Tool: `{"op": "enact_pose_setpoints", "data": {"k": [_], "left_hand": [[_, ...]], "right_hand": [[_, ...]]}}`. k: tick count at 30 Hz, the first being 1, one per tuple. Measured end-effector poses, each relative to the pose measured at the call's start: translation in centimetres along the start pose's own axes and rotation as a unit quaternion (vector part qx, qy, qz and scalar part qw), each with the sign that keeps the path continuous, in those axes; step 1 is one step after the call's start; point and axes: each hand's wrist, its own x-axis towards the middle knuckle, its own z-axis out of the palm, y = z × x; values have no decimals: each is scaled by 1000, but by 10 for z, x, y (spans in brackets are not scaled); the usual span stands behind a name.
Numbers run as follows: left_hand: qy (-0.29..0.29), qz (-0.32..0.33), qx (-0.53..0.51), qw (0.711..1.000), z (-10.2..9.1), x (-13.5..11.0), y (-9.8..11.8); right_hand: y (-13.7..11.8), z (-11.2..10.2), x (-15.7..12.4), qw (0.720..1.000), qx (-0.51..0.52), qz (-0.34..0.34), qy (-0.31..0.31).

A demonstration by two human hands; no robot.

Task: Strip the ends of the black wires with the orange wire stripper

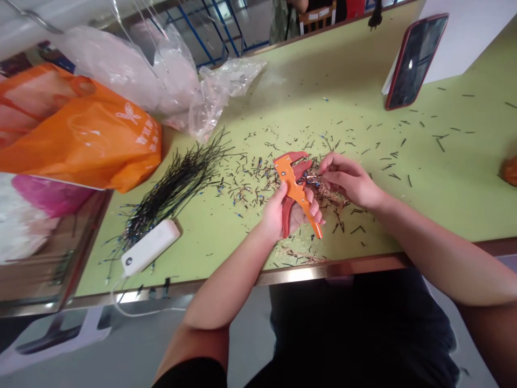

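My left hand [283,213] is wrapped round the handles of an orange wire stripper [294,186], whose jaws point up and away from me. My right hand [347,178] is closed in a pinch just right of the jaws, on what looks like a thin wire, too small to make out clearly. Under both hands lies a heap of copper strands and cut black insulation bits [327,196] on the green table [355,81]. A bundle of black wires [173,186] lies to the left of my left hand.
A white power bank [150,247] with a cable sits near the table's front edge at left. Orange bag [81,134] and clear plastic bags [169,75] fill the left. A red-cased phone [416,59] leans at back right. Black scraps are scattered over the table.
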Motion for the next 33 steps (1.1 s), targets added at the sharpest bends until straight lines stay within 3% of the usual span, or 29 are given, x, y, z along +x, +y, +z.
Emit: {"op": "enact_pose_setpoints", "data": {"k": [6, 12, 16, 28, 33], "left_hand": [[-13, -40, 41, 998, -5, -2, -8], [-26, -40, 59, 997, -7, -2, -10], [-41, -30, 64, 997, -6, -2, -11], [37, 8, 69, 997, -2, 0, -14], [35, 3, 81, 996, -5, 1, -17]], "right_hand": [[2, 6, -1, 998, 5, 22, -60], [0, 7, -2, 993, -55, 10, -99], [0, 7, -1, 991, -82, -17, -103], [3, 9, -4, 988, -114, -14, -102], [4, 12, -2, 989, -109, -6, -101]]}}
